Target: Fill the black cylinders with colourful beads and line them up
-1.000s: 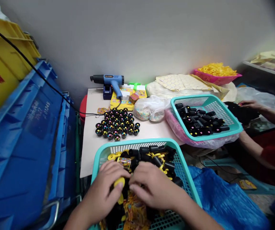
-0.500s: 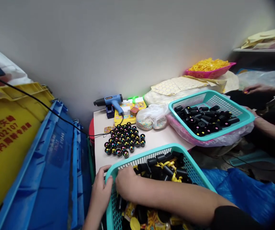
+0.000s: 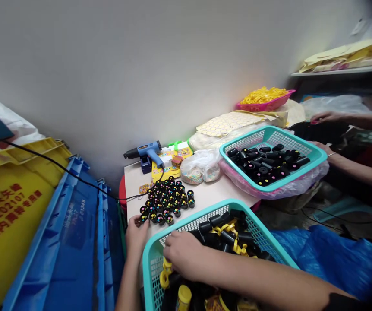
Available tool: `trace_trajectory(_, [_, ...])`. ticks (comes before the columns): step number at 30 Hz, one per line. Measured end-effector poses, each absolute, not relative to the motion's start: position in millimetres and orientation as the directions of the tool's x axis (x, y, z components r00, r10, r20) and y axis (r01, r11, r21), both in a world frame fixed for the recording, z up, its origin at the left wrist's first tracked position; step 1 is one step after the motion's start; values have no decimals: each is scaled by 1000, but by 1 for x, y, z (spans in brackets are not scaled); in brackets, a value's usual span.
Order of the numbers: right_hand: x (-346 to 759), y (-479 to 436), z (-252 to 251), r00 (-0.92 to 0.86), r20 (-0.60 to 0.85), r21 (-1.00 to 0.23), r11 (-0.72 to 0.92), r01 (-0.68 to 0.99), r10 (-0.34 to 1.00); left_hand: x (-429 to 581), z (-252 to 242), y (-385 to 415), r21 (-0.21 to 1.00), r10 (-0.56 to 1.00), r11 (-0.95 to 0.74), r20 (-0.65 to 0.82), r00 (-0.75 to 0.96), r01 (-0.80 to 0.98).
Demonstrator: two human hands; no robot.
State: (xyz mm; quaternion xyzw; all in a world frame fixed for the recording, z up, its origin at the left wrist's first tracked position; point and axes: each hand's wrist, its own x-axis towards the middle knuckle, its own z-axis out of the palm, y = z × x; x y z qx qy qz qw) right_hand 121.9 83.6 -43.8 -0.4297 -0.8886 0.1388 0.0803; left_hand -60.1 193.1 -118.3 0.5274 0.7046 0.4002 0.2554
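Left hand (image 3: 136, 236) at the near corner of the upright black cylinders (image 3: 166, 201) on the desk (image 3: 212, 188); left fingers (image 3: 138, 220) against the end cylinder, grip unclear. Long axes vertical, dotted tops up. Right hand (image 3: 181, 249) over the near rim of the teal basket (image 3: 153, 263), right fingers (image 3: 169, 239) curled downward, closure on anything impossible to confirm. Inside: loose black cylinders (image 3: 228, 235) on their sides, axes mixed, tangled with yellow ribbon (image 3: 238, 246). Farther along: second teal basket (image 3: 270, 138) of black cylinders, co-worker's hands (image 3: 326, 116) just beyond it.
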Motion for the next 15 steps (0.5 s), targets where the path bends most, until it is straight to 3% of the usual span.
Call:
trace_trajectory(3, [153, 77, -28, -451, 46, -719, 343, 605, 891, -64, -104, 173, 864, 924, 95, 108, -366, 494])
trace_trajectory(5, [170, 71, -21, -332, -46, -928, 83, 364, 942, -63, -87, 150, 896, 921, 30, 147, -360, 443])
trace_trajectory(6, [176, 68, -19, -305, -89, -975, -21, 220, 948, -61, -77, 136, 915, 930, -18, 164, -330, 404])
trace_trajectory(8, [184, 61, -18, -295, -136, -988, -153, -36, 946, -50, -58, 103, 962, 968, -146, 188, -168, 231])
trace_trajectory(11, [189, 48, -19, -301, -152, -942, -230, -246, 941, -26, -37, 57, 999, 995, -37, 37, 98, -3])
trace_trajectory(15, [187, 33, -23, -288, -86, -872, -212, -442, 954, 1, -32, 27, 998, 978, 52, -55, 199, 21])
